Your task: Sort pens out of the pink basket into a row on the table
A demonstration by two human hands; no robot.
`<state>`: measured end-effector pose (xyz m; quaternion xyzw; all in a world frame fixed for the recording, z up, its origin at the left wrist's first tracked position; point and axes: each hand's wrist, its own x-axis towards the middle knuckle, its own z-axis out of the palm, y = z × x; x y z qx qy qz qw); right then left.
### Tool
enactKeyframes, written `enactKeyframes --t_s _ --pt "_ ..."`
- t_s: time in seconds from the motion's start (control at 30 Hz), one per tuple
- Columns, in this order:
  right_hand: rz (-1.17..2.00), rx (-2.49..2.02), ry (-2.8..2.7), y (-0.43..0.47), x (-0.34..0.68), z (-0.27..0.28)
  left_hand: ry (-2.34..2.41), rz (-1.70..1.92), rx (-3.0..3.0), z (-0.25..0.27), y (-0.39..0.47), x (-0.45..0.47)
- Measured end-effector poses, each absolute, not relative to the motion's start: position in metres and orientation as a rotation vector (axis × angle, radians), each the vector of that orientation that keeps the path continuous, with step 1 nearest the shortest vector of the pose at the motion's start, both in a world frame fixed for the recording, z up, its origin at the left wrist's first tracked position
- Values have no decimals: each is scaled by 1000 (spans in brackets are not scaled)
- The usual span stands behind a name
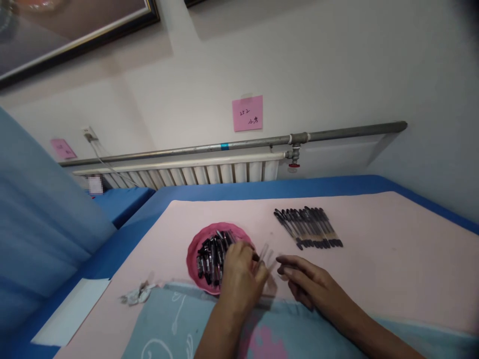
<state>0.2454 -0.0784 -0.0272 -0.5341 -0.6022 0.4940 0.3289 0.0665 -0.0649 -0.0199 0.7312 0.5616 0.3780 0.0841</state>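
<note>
A pink scalloped bowl (191, 257) holds many short black-and-clear pen parts (211, 259). Over its right edge is my left hand (243, 267), fingers closed on clear plastic tubes (265, 254) that look like pen barrels and are blurred by motion. My right hand (309, 281) is just right of the tubes, its fingers curled and its fingertips close to their ends. Whether it grips anything I cannot make out. Beyond my right hand, a row of black-capped pens (309, 227) lies side by side on the pink table cover (377, 249).
A patterned blue cloth (168, 324) covers the near edge. Crumpled white tissue (138, 294) and a white sheet (73, 311) lie at the left, by a blue curtain (45, 224). A radiator (213, 173) and pipe (168, 152) run along the wall behind.
</note>
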Motion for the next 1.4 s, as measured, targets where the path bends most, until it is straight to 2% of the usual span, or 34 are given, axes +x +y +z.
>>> enactKeyframes --t_s 0.13,0.6,0.83,1.13,1.4 --pt "1467 -1243 -1313 -80 240 -27 1543 1103 2198 -24 -74 90" --pt "1331 -1271 -1252 -79 239 -24 1402 995 2253 -24 -72 93" --pt "1311 -1306 -1222 -73 247 -33 2010 1122 1689 -21 -49 24" --pt "1287 -1352 -1333 -78 242 -25 2153 568 1904 -26 -45 22" --pt "1294 -1365 -1357 -79 240 -22 2224 340 1926 -25 -46 28"
